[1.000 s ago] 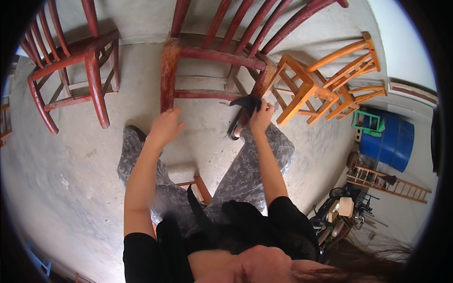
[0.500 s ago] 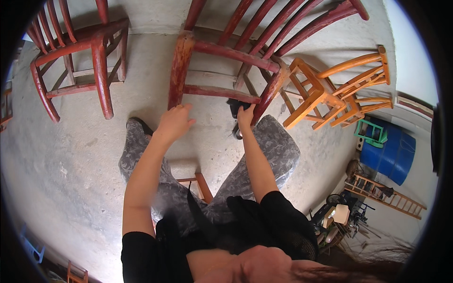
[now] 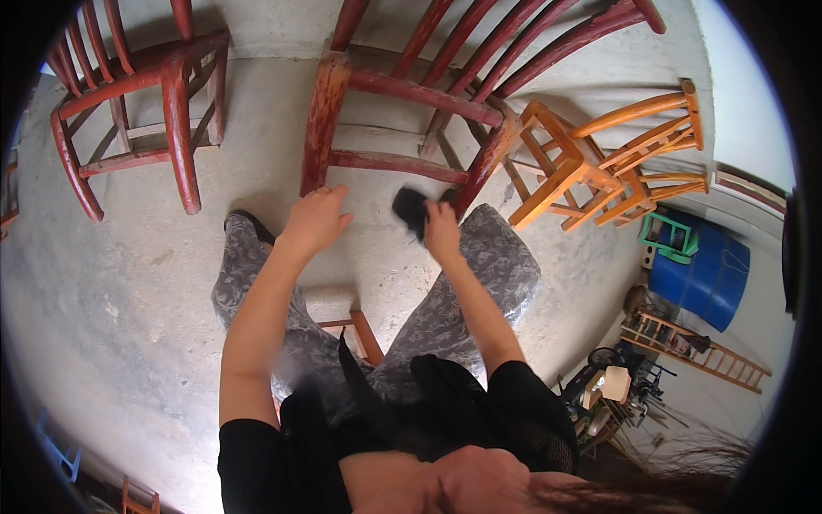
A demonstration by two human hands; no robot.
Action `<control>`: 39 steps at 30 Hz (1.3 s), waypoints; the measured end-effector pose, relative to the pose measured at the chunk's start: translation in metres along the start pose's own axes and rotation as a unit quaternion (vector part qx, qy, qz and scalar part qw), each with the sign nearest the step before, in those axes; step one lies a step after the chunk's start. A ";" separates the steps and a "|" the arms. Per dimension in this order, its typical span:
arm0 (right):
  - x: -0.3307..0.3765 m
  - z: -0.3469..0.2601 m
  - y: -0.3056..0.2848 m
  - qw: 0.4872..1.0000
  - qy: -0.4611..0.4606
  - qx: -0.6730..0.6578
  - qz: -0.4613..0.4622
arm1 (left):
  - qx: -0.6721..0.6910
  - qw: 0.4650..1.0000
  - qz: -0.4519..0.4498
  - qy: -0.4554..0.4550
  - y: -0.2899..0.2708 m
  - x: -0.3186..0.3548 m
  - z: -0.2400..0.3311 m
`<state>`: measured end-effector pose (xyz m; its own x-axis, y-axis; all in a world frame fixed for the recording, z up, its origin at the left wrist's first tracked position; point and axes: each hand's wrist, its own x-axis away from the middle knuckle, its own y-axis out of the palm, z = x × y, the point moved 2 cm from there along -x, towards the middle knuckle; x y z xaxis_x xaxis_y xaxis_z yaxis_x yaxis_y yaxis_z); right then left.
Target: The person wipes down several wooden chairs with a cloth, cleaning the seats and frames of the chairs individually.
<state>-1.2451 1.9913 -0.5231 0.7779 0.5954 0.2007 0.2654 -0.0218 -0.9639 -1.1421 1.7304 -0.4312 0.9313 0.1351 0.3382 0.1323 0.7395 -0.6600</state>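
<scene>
A worn red wooden chair [image 3: 411, 86] faces me, its backrest slats at the top of the view. My left hand [image 3: 315, 218] is at the lower end of its left front leg [image 3: 319, 128], fingers curled there and thumb apart; the leg's tip is hidden behind the hand. By the right front leg [image 3: 490, 158], my right hand [image 3: 441, 231] grips a black, soft-edged thing [image 3: 411, 210]. Motion blurs it, so its exact kind does not show. It hangs to the left of that leg, off it.
Another red chair [image 3: 141, 94] stands at the left. Orange wooden chairs [image 3: 574, 167] are at the right, with a blue barrel [image 3: 702, 278], a green frame [image 3: 672, 236] and a wooden ladder [image 3: 702, 349] beyond. Between my knees shows a brown wooden piece [image 3: 366, 338].
My right hand has shifted slightly down and left from the right front leg, swinging the black thing leftward. My left hand stays at the left leg. The whole view has shifted a little.
</scene>
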 end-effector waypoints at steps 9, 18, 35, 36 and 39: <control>-0.046 0.051 0.035 0.850 -0.188 0.429 -0.241 | -0.012 0.996 -0.075 -0.043 0.000 0.003 0.004; 0.026 -0.034 0.037 0.765 -0.113 -0.033 -0.633 | -0.003 0.999 -0.043 -0.003 0.007 0.000 0.005; -0.100 0.062 -0.085 0.910 0.128 0.016 0.393 | -0.025 0.998 -0.048 -0.020 0.011 -0.004 0.005; -0.074 0.063 -0.065 0.934 0.073 0.067 0.344 | -0.024 0.998 -0.052 -0.017 0.010 -0.005 0.008; -0.014 0.053 -0.032 0.998 0.000 0.052 0.047 | -0.021 0.999 -0.044 -0.007 0.005 -0.005 0.009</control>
<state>-1.2946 2.0258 -0.5043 0.7966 0.5947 0.1087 0.1312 0.0054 -0.9913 -1.1496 1.7392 -0.4298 0.9109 0.0800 0.4048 0.2276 0.7209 -0.6546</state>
